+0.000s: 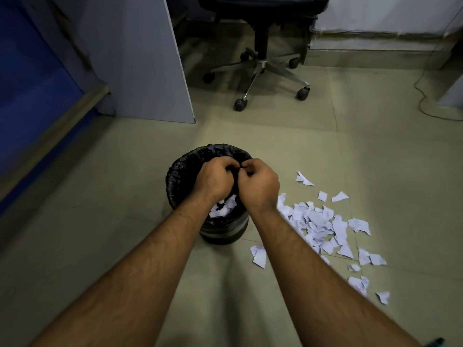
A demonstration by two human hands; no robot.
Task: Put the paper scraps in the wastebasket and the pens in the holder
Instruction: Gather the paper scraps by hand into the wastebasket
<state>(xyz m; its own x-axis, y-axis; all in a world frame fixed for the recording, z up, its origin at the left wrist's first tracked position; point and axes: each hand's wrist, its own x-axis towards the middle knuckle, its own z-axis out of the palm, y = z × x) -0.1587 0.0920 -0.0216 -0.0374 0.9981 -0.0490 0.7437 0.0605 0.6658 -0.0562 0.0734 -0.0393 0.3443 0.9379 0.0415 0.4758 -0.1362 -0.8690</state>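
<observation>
Curling together over the wastebasket point(180, 176), left hand point(213, 179) and right hand point(258, 182) pinch its black liner point(235, 182); paper scraps point(323, 224) lie beside.

Both hands point(236, 181) block wastebasket point(180, 176) mouth.

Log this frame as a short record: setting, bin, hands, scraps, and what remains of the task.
setting: tiled office floor, black swivel chair behind
bin: round wastebasket with black plastic liner, white paper scraps inside
left hand: over the bin, fingers curled on dark liner material
right hand: same, meeting the left hand
loose scraps: pile of torn white paper on the floor right of the bin
remaining: floor scraps not yet binned; no pens or holder clearly in view
</observation>
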